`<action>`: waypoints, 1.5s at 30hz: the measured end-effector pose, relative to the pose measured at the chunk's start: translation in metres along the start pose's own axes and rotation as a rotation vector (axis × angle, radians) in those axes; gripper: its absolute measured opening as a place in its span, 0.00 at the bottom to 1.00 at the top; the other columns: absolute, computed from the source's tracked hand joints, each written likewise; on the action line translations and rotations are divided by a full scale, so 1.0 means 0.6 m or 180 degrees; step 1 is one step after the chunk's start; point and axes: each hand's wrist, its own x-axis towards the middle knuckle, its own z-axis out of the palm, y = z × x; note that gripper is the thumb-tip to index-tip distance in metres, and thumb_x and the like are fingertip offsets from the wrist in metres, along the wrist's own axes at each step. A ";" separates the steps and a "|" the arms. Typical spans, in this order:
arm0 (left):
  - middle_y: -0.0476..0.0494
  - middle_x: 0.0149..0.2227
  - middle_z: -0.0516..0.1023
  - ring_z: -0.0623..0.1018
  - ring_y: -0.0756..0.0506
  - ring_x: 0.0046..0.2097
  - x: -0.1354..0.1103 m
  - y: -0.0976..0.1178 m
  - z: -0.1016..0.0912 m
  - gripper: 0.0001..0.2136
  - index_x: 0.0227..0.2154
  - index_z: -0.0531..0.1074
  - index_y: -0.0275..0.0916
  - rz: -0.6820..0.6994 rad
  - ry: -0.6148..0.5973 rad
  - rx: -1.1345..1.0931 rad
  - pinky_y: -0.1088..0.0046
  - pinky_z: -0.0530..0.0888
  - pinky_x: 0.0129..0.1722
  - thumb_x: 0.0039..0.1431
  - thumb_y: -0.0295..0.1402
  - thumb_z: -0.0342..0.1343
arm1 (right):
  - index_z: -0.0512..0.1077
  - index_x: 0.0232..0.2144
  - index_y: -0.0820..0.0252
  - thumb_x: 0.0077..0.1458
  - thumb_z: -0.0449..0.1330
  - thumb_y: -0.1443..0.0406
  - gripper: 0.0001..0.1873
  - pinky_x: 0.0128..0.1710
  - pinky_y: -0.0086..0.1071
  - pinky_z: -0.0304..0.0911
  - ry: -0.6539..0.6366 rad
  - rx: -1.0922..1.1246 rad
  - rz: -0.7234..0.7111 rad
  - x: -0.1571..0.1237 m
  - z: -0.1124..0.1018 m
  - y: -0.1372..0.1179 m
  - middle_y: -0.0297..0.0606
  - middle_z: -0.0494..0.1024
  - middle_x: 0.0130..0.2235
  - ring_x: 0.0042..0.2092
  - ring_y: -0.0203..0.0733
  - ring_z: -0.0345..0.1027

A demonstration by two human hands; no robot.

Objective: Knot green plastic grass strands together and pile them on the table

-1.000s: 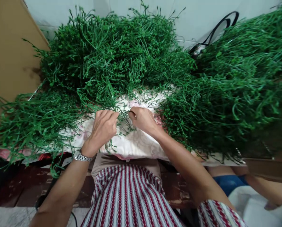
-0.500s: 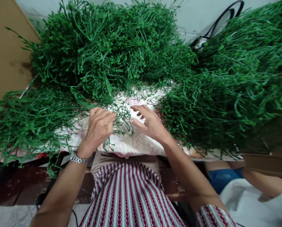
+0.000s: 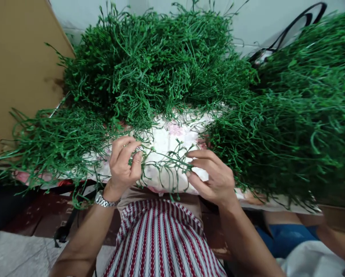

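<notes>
Several thin green stems with small bud-like tips (image 3: 172, 159) stretch between my hands, just over a pale floral cloth. My right hand (image 3: 213, 177) has their right end between its thumb and fingertips. My left hand (image 3: 124, 161), wearing a metal watch, is curled at their left end, its thumb and index fingertip close against the stems. A small heap of the same stems (image 3: 65, 134) lies to the left of my left hand. A larger heap (image 3: 270, 142) stands to the right of my right hand.
A tall green heap (image 3: 149, 61) rises at the back against a pale wall. Cardboard (image 3: 22, 69) stands at the left, and a bag with black straps (image 3: 290, 29) at the back right. Another person's blue-clad leg (image 3: 288, 234) is at the lower right.
My right hand has moved right and nearer to me and now grips stem ends. The stems between my hands are drawn out lengthwise. The view has shifted slightly left.
</notes>
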 end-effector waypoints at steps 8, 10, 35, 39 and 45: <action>0.40 0.44 0.75 0.69 0.39 0.53 -0.062 0.013 0.000 0.14 0.40 0.71 0.41 0.1065 -0.0933 0.0459 0.47 0.57 0.58 0.50 0.24 0.53 | 0.71 0.32 0.57 0.48 0.61 0.71 0.08 0.32 0.31 0.66 0.1431 0.1972 0.0861 -0.002 0.002 0.025 0.35 0.76 0.34 0.34 0.36 0.69; 0.39 0.47 0.74 0.68 0.39 0.53 -0.066 0.013 0.000 0.14 0.42 0.71 0.41 0.1122 -0.1523 0.0646 0.47 0.55 0.58 0.52 0.25 0.52 | 0.71 0.31 0.57 0.48 0.62 0.69 0.06 0.31 0.30 0.67 0.1740 0.2238 0.0876 0.005 -0.007 0.024 0.34 0.75 0.33 0.32 0.35 0.68; 0.43 0.43 0.77 0.73 0.39 0.51 -0.029 -0.037 0.004 0.04 0.32 0.75 0.42 0.0322 -0.1273 0.0435 0.50 0.62 0.55 0.52 0.32 0.57 | 0.69 0.30 0.57 0.48 0.62 0.61 0.07 0.29 0.34 0.65 0.0633 0.1764 0.0960 -0.028 -0.062 -0.003 0.34 0.71 0.26 0.29 0.38 0.67; 0.43 0.41 0.77 0.75 0.40 0.47 -0.022 0.024 -0.020 0.10 0.36 0.73 0.42 0.0232 -0.0726 -0.0012 0.53 0.68 0.53 0.49 0.26 0.58 | 0.70 0.32 0.60 0.50 0.62 0.65 0.06 0.34 0.31 0.65 -0.0110 0.1262 0.0747 -0.016 -0.037 0.000 0.35 0.74 0.30 0.32 0.35 0.69; 0.42 0.41 0.76 0.74 0.44 0.46 0.014 0.105 -0.017 0.12 0.42 0.70 0.39 -0.0270 -0.1125 -0.1090 0.65 0.70 0.49 0.54 0.24 0.53 | 0.68 0.38 0.63 0.55 0.58 0.66 0.08 0.37 0.27 0.64 -0.0926 0.0832 0.0190 0.005 -0.001 -0.007 0.38 0.75 0.35 0.37 0.34 0.69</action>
